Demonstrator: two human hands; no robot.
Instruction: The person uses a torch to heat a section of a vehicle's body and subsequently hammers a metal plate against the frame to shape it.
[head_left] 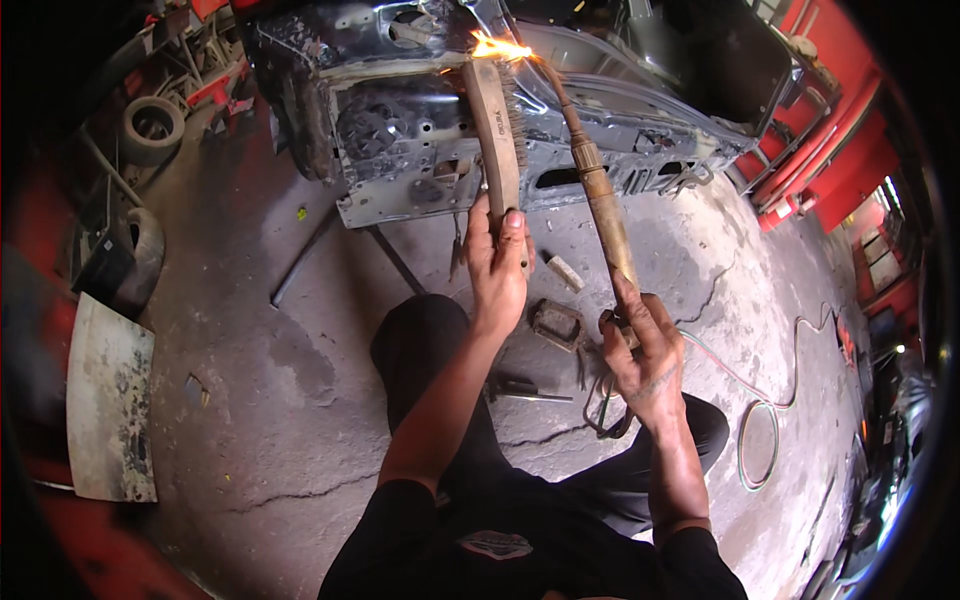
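Observation:
My left hand is wrapped round the handle of a wooden wire brush, whose bristles face right. In my right hand is a brass-coloured gas torch, its thin bent neck pointing up and away from me. At the torch tip a bright orange flame with sparks burns beside the far end of the brush. Behind both tools lies a dark metal car door, its inner panel bare, with holes and scuffed paint. The flame hides the spot where it meets the door.
A metal stand leg slants below the door. On the concrete floor lie a small block, a rusty square piece and a coiled hose. At left are a tyre and a worn white panel.

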